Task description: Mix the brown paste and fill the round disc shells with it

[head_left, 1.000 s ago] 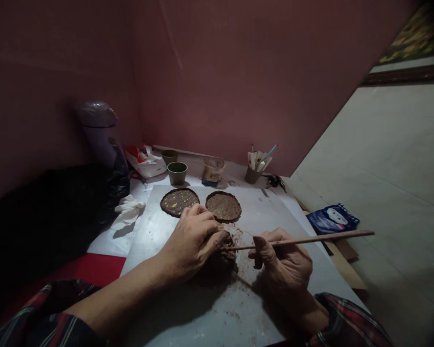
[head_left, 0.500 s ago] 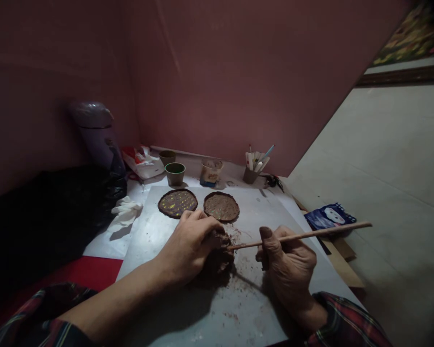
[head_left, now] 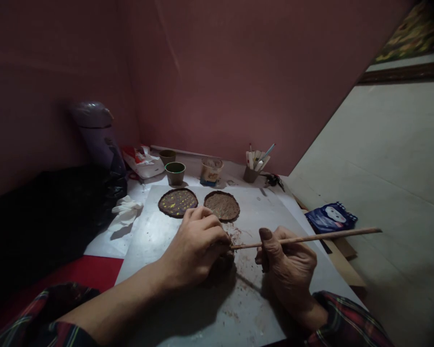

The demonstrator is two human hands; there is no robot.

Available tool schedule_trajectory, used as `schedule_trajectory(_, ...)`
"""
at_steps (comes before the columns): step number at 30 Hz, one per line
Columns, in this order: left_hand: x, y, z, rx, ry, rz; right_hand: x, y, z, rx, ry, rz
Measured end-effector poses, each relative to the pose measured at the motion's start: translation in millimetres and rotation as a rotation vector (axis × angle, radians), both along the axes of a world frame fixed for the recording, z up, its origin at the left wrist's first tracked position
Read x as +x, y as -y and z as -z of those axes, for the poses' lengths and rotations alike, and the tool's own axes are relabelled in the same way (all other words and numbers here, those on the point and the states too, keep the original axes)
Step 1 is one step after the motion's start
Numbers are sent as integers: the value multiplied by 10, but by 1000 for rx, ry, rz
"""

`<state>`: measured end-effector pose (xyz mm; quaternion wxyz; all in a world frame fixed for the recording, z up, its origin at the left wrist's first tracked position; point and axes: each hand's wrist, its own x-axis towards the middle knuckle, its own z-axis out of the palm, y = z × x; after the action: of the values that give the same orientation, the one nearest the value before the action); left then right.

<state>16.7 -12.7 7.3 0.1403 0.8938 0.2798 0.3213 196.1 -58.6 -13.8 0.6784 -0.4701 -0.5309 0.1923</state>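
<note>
My left hand (head_left: 198, 246) is curled over a dark brown lump of clay (head_left: 223, 266), which is mostly hidden beneath the fingers and in shadow. A thin wooden stick (head_left: 332, 235) is pinched between the thumb and fingers of my right hand (head_left: 289, 265). Its near-left tip meets the fingertips of my left hand, at the clay's right side. Just beyond lie two flat brown rimmed discs: one with yellow specks (head_left: 178, 202), the other plain brown and rough (head_left: 222, 206). Reddish-brown crumbs are scattered over the white sheet (head_left: 253, 313) under both hands.
Behind the discs stand a green-rimmed cup (head_left: 175, 174), a stained tub (head_left: 211, 172) and a cup of pens (head_left: 251, 174). White gloves (head_left: 126, 211) and a black bag (head_left: 50, 212) are at left. A dark blue packet (head_left: 331, 218) lies at right.
The stick has shifted slightly to the right. My left fingers have closed further down over the clay, covering more of it.
</note>
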Motion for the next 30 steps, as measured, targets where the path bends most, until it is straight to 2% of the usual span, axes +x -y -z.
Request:
schedule_trajectory(8,-80,-32,-29,-68,93,-77,-7,42,-33,70,45,15)
schedule_trajectory(11,-87,-38,-25,-97,134,-112,10,68,-50,113,99,-26)
schedule_trajectory(15,-101,-50,-22,-116,156,-144,7,83,-43,92,9,-24)
schedule_trajectory(18,-110,-51,-23,-117,132,-148,18,80,-6,75,-20,-107)
schedule_trajectory(21,-106,-52,-13,-113,77,-111,57,83,28,36,113,-242)
schedule_trajectory(24,-94,-52,-2,-164,88,-55,72,98,25,11,201,-282)
schedule_trajectory(30,-87,-41,-14,-342,262,-44,-32,97,-52,156,-130,-173)
